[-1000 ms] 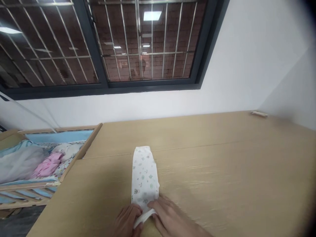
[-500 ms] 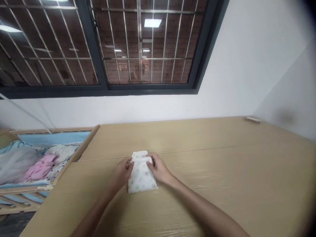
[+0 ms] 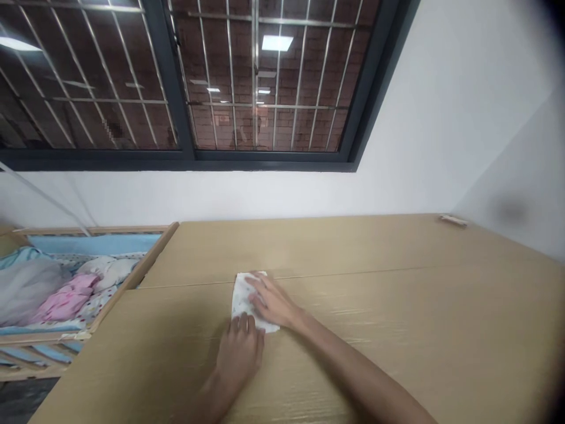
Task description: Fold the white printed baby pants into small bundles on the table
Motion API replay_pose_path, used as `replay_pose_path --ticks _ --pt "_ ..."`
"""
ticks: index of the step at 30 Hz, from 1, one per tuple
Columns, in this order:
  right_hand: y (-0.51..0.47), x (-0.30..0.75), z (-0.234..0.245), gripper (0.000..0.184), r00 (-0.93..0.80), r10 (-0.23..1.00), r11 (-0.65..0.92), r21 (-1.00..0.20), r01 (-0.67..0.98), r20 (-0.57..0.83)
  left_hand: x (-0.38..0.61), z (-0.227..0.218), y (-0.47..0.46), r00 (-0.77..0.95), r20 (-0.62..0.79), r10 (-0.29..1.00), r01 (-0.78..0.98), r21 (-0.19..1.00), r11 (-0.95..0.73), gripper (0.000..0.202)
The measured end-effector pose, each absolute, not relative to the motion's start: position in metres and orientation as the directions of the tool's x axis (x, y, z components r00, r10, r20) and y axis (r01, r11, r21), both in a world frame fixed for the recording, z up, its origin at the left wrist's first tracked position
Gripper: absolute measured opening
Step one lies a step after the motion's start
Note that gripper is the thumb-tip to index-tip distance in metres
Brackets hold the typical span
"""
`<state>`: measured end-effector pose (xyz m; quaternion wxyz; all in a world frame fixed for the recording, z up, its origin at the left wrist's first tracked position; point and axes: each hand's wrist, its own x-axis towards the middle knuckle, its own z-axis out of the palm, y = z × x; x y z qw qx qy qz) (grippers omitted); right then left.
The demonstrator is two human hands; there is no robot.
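Note:
A small white cloth [image 3: 240,296] with a faint print lies folded flat on the wooden tabletop [image 3: 375,330]. My right hand [image 3: 272,301] rests across its upper right part, fingers stretched out and slightly apart. At the near edge of the cloth, my left hand [image 3: 242,338] lies palm down with its fingertips on the fabric. Both hands cover part of the cloth, and neither grasps it. I cannot make out what the cloth is exactly.
To the left stands a wooden crib [image 3: 132,277] with blue lining, holding a pink cloth [image 3: 70,297] and pale bedding. A barred window [image 3: 269,88] is in the white wall behind. A small pale strip [image 3: 453,220] lies at the table's far right corner.
The cloth's far flap has been folded, and my hands have let go of its sides. My left hand moved to the near edge; my right hand now lies flat on top.

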<state>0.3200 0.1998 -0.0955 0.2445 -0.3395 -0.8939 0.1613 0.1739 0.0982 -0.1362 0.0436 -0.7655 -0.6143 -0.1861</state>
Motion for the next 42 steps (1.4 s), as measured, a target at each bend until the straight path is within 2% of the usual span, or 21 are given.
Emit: replay_pose_path --ticks 2,4,6,8,13,18,22,26,29,32,37,39,42 --pt "0.180 0.316 -0.093 0.050 -0.834 0.496 0.819 -0.448 0.358 0.241 0.183 -0.156 0.068 0.243 0.364 0.899 0.967 -0.014 -0.256 0.035" --pt "0.169 0.309 -0.101 0.050 -0.914 0.376 0.835 -0.484 0.262 0.153 0.188 -0.171 0.052 0.297 0.368 0.881 0.955 -0.133 -0.267 0.034" --pt "0.168 0.303 -0.116 0.050 -0.926 0.369 0.815 -0.506 0.283 0.076 0.187 -0.179 0.049 0.322 0.378 0.868 0.946 -0.159 -0.281 0.033" --pt "0.177 0.299 -0.132 0.050 -0.912 0.409 0.802 -0.491 0.341 0.035 0.184 -0.181 0.052 0.308 0.413 0.857 0.951 -0.134 -0.278 0.035" --pt "0.227 0.300 -0.149 0.057 -0.863 0.501 0.819 -0.361 0.446 0.071 0.181 -0.187 0.056 0.281 0.483 0.829 0.959 -0.121 -0.255 0.045" --pt "0.268 0.306 -0.143 0.055 -0.840 0.530 0.829 -0.279 0.485 0.115 0.181 -0.196 0.058 0.252 0.496 0.831 0.965 -0.061 -0.256 0.044" --pt "0.263 0.306 -0.139 0.055 -0.778 0.580 0.812 -0.250 0.527 0.243 0.160 -0.183 0.071 0.301 0.460 0.835 0.938 0.016 -0.347 0.033" --pt "0.232 0.316 -0.133 0.042 -0.633 0.684 0.729 -0.332 0.599 0.363 0.118 -0.170 0.091 0.391 0.418 0.820 0.854 0.166 -0.492 0.023" --pt "0.203 0.332 -0.128 0.035 -0.629 0.697 0.714 -0.421 0.560 0.345 0.095 -0.172 0.101 0.412 0.463 0.785 0.800 0.229 -0.555 0.020" --pt "0.179 0.348 -0.125 0.043 -0.689 0.667 0.727 -0.449 0.520 0.282 0.088 -0.177 0.106 0.443 0.489 0.752 0.758 0.243 -0.605 0.022" --pt "0.162 0.361 -0.130 0.076 -0.745 0.644 0.725 -0.451 0.521 0.175 0.097 -0.179 0.109 0.360 0.499 0.788 0.775 0.311 -0.551 0.030" --pt "0.163 0.362 -0.137 0.076 -0.716 0.667 0.708 -0.472 0.525 0.206 0.100 -0.179 0.109 0.310 0.511 0.802 0.764 0.368 -0.530 0.029" --pt "0.166 0.362 -0.148 0.064 -0.636 0.709 0.682 -0.525 0.509 0.305 0.102 -0.179 0.109 0.240 0.531 0.813 0.728 0.456 -0.512 0.028"
